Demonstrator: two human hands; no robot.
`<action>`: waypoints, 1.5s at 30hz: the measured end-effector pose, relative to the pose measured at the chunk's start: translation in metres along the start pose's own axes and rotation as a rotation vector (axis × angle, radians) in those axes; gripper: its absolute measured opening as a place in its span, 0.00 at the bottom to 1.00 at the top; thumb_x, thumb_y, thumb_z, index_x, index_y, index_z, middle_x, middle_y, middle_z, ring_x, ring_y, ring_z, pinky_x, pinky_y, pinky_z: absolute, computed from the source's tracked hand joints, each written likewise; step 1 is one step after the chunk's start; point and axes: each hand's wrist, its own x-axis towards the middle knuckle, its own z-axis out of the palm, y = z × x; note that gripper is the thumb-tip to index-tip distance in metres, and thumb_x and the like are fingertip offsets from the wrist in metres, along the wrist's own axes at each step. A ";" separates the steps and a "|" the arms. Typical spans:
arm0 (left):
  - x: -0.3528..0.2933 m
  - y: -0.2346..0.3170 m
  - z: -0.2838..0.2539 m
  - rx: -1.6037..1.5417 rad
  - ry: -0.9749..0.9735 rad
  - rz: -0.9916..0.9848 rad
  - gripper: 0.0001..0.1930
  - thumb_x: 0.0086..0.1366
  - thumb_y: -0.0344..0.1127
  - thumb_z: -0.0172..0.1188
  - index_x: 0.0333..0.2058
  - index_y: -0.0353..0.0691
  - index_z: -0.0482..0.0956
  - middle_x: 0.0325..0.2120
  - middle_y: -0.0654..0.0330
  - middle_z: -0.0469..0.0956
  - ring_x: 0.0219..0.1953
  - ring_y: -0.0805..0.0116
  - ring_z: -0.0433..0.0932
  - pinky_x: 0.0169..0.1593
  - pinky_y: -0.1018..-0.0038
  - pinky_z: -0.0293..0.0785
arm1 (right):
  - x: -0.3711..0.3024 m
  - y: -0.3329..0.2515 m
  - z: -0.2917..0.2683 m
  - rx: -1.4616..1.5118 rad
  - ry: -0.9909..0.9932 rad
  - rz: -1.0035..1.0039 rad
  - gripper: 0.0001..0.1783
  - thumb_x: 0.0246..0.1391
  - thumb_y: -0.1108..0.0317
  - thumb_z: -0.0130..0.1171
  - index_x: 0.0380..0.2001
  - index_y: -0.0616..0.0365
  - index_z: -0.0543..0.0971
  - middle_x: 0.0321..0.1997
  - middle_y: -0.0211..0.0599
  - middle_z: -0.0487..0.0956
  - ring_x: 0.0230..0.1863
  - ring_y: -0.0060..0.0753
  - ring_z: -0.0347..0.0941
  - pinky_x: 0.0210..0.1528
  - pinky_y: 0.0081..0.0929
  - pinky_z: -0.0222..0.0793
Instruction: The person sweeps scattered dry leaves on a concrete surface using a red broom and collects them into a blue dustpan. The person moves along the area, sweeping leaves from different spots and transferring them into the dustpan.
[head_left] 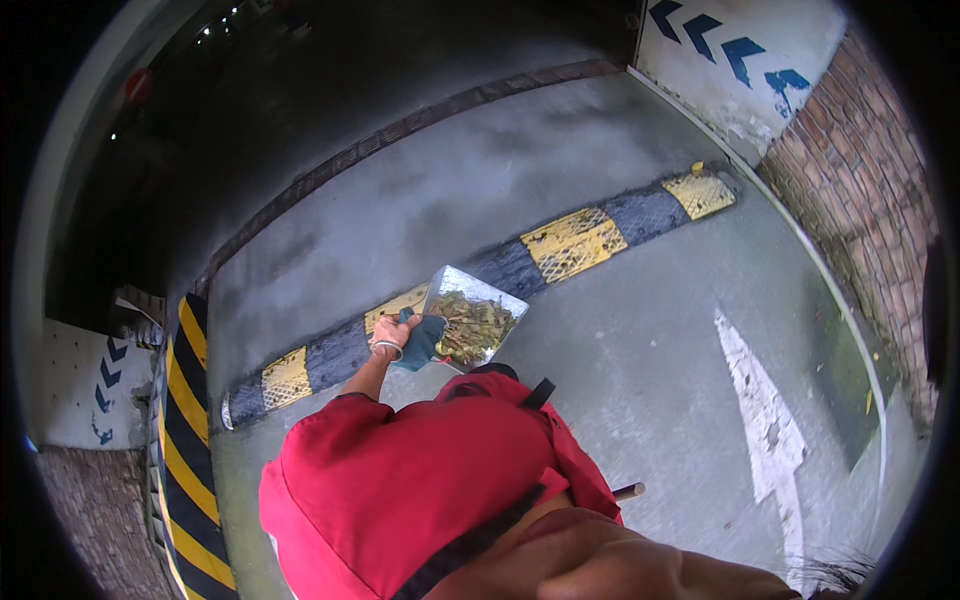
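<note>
In front of my body is a shiny metal dustpan with a pile of green and brown leaves in it. My left hand is closed at the near left side of the pan, next to a dark teal cloth-like piece that partly hides the grip. A red sleeve covers that upper arm, and a band circles the wrist. My right hand is not in view. The end of a brown stick pokes out beside my red top on the right; the rest of it is hidden.
A black-and-yellow speed bump crosses the wet grey floor under the dustpan. A striped kerb runs along the left. At the right are a white floor arrow and a brick wall. Beyond the drain strip lies a dark passage.
</note>
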 end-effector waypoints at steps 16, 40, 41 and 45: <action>0.152 0.409 0.223 0.064 -0.036 -0.037 0.36 0.41 0.63 0.66 0.42 0.40 0.79 0.43 0.50 0.77 0.47 0.55 0.75 0.51 0.65 0.70 | 0.069 -0.149 0.431 0.782 -0.363 0.388 0.14 0.30 0.89 0.49 0.14 0.55 0.67 0.16 0.31 0.65 0.18 0.25 0.63 0.16 0.27 0.65; 0.336 0.867 0.472 -0.104 0.005 -0.047 0.29 0.42 0.61 0.65 0.33 0.40 0.82 0.31 0.46 0.79 0.38 0.49 0.78 0.41 0.61 0.73 | 0.188 -0.144 1.029 -0.855 -0.522 -0.161 0.15 0.54 0.73 0.44 0.15 0.46 0.59 0.08 0.16 0.55 0.06 0.11 0.49 0.06 0.13 0.49; 0.351 0.882 0.487 -0.103 -0.007 -0.047 0.29 0.42 0.62 0.65 0.32 0.41 0.82 0.30 0.46 0.79 0.38 0.49 0.78 0.41 0.61 0.73 | 0.194 -0.133 1.054 -0.758 -0.323 0.021 0.15 0.55 0.72 0.44 0.16 0.46 0.59 0.08 0.16 0.54 0.06 0.10 0.48 0.06 0.13 0.46; 0.381 0.909 0.529 -0.045 -0.078 -0.071 0.29 0.42 0.63 0.64 0.30 0.40 0.82 0.29 0.46 0.79 0.38 0.49 0.78 0.41 0.60 0.73 | 0.217 -0.071 1.129 -1.030 -0.354 0.244 0.15 0.56 0.71 0.45 0.17 0.45 0.59 0.09 0.15 0.54 0.06 0.09 0.47 0.06 0.12 0.43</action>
